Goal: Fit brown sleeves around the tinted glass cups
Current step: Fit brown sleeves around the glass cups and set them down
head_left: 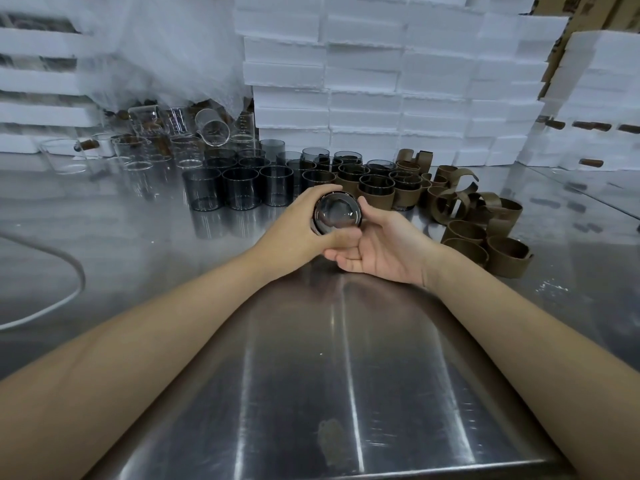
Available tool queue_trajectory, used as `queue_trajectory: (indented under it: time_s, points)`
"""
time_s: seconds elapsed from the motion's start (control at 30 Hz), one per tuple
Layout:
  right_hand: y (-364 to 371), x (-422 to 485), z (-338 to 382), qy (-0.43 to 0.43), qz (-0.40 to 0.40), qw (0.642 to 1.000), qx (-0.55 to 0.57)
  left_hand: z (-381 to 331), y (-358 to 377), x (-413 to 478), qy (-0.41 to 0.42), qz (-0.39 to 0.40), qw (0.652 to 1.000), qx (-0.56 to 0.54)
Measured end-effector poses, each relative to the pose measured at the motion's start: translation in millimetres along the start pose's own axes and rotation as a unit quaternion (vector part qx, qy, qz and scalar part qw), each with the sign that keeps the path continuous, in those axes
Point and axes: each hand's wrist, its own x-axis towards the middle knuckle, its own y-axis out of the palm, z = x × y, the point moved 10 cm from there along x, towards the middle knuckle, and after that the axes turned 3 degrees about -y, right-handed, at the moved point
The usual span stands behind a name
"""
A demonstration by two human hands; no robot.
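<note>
Tinted glass cup lies on its side between your hands above the steel table, one round end facing you. At far left stand clear beakers, then bare tinted cups. Your left hand wraps the cup's left side; your right hand grips its right side, thumb up, fingers beneath. Behind stand sleeved cups; loose brown sleeves pile at right.

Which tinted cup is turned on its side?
The cup held between the left hand and right hand, end-on to the camera; the others stand upright on the table.
</note>
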Motion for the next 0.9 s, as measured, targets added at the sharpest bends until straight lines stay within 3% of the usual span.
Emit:
queue_trajectory:
  time_s: [0.37,0.6,0.77,0.9]
  points:
    - [5,0,-5,0.017,0.019,1.0,-0.007,-6,-5,-3,0.02,-0.027,0.999,-0.004]
    - [6,0,-6,0.021,0.031,0.999,-0.018,2,-9,0,0.003,-0.052,0.999,0.012]
    - [8,0,-10,0.032,0.037,0.998,-0.032,13,-17,0,-0.052,-0.075,0.994,-0.059]
    - [9,0,-11,0.037,0.036,0.999,-0.006,15,-11,3,-0.056,-0.027,0.995,-0.072]
